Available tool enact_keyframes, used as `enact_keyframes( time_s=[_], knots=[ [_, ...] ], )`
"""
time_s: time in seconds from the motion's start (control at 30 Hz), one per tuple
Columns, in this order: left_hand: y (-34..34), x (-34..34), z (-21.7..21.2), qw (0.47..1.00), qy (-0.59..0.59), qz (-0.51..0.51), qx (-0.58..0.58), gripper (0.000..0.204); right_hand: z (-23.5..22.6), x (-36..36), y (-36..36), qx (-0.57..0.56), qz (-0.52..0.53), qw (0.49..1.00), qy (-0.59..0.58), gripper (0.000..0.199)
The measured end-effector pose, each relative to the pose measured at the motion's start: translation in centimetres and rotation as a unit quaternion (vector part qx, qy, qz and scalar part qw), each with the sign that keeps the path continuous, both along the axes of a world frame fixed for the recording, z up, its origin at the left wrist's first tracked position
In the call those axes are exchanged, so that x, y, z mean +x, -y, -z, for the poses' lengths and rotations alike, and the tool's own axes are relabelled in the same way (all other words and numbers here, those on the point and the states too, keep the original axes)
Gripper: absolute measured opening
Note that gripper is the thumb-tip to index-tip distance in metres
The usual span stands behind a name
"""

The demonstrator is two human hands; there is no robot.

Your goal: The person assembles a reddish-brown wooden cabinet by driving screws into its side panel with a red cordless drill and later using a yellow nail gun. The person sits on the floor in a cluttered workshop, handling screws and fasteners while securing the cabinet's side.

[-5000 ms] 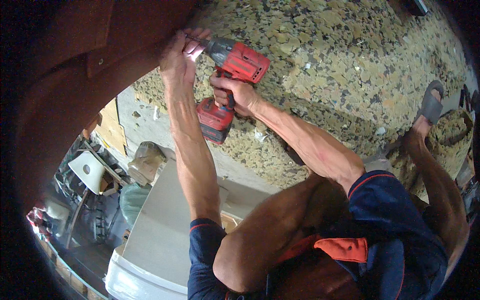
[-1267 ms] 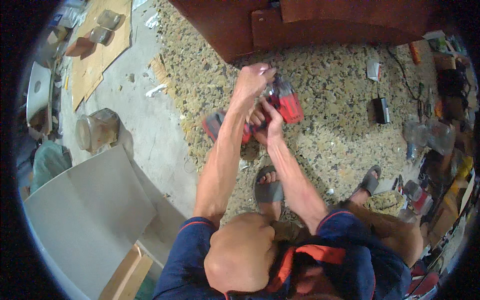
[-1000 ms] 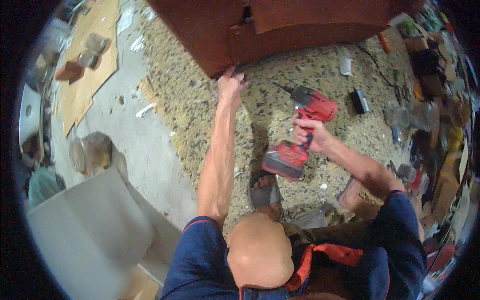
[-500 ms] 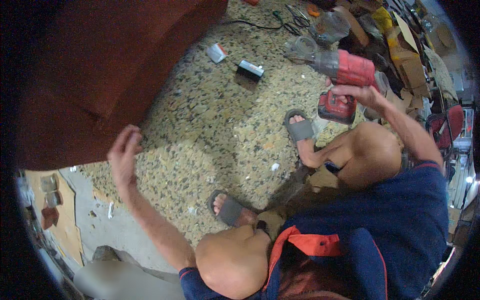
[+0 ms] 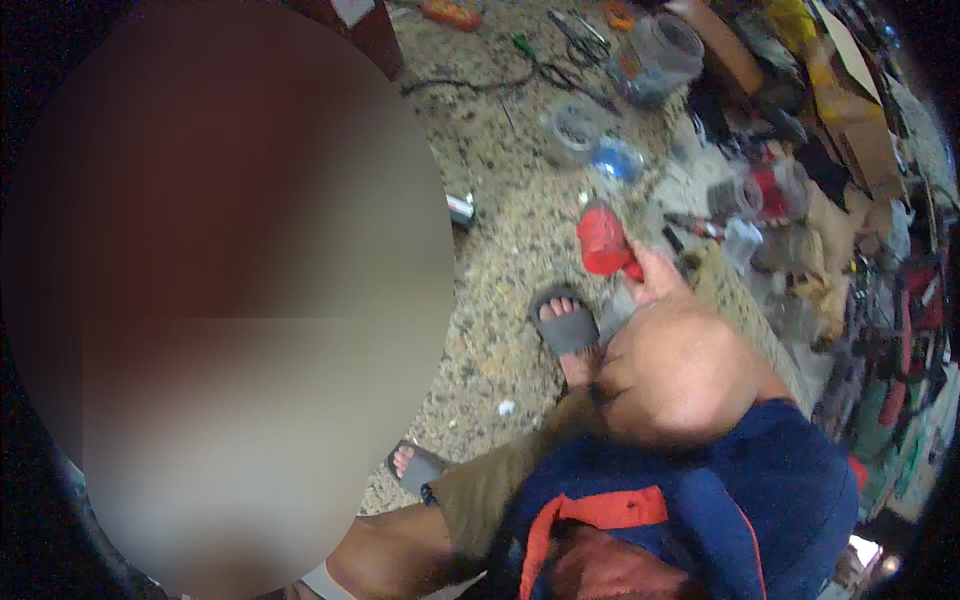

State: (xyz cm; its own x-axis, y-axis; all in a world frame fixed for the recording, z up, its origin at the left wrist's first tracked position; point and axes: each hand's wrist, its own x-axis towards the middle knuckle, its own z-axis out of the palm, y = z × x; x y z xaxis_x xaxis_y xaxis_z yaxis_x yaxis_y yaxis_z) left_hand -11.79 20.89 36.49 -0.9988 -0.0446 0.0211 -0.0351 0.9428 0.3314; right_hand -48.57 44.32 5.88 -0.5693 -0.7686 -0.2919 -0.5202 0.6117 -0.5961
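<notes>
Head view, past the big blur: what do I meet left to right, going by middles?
Left sandal, small black-and-silver box, right sandal, red power drill, right hand, clear-and-red container, brown cardboard.

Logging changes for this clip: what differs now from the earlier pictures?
The red power drill has moved from beside the left hand to the person's right, beyond the right knee. The left hand no longer shows; blur covers that side. Unchanged: the right hand holds the drill, and both sandals rest on the speckled floor.
</notes>
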Motion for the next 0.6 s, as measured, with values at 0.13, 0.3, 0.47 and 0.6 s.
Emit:
enact_keyframes(
  time_s=[0.13, 0.3, 0.47, 0.6],
  knots=[
    [0.0, -5.4, -1.0, 0.998, 0.049, -0.028, -0.014, 0.041, 3.4, -2.1, 1.9, 0.02, -0.045, 0.997, -0.052, 0.081],
    [-0.5, -11.0, -3.5, 0.994, 0.078, -0.076, -0.007, 0.045, 6.3, -2.9, 2.7, 0.049, -0.018, 0.999, -0.014, 0.075],
    [-0.1, -12.9, -7.0, 0.973, 0.038, -0.224, 0.028, 0.048, 5.2, -1.5, 6.4, -0.251, -0.082, 0.962, -0.074, 0.039],
    [5.0, -14.4, -0.6, 0.903, -0.039, -0.413, 0.114, 0.052, 6.4, 2.8, 16.9, -0.055, 0.057, 0.866, 0.495, 0.047]
  ],
)
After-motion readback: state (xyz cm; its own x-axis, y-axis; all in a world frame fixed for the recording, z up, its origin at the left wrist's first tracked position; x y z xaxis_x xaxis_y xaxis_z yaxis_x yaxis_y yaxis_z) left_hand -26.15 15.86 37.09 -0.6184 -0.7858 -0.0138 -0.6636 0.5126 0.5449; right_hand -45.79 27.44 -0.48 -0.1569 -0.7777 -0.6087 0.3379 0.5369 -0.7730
